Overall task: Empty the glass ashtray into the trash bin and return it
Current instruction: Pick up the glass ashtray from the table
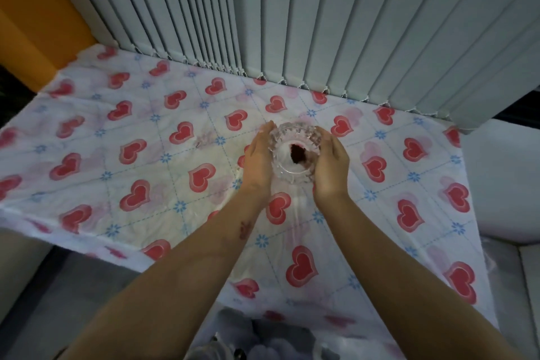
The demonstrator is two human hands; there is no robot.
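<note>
A clear cut-glass ashtray (295,152) sits near the middle of a table covered by a white cloth printed with red hearts (146,155). A dark clump of ash lies in its bowl. My left hand (258,162) cups the ashtray's left side and my right hand (331,166) cups its right side, both palms against the glass. I cannot tell whether the ashtray is resting on the cloth or just lifted. No trash bin is in view.
Grey vertical blinds (292,14) hang along the table's far edge. An orange wall (32,26) is at the left. A white sofa or cushion (502,184) stands at the right. Grey floor (73,286) lies below the table's near-left edge.
</note>
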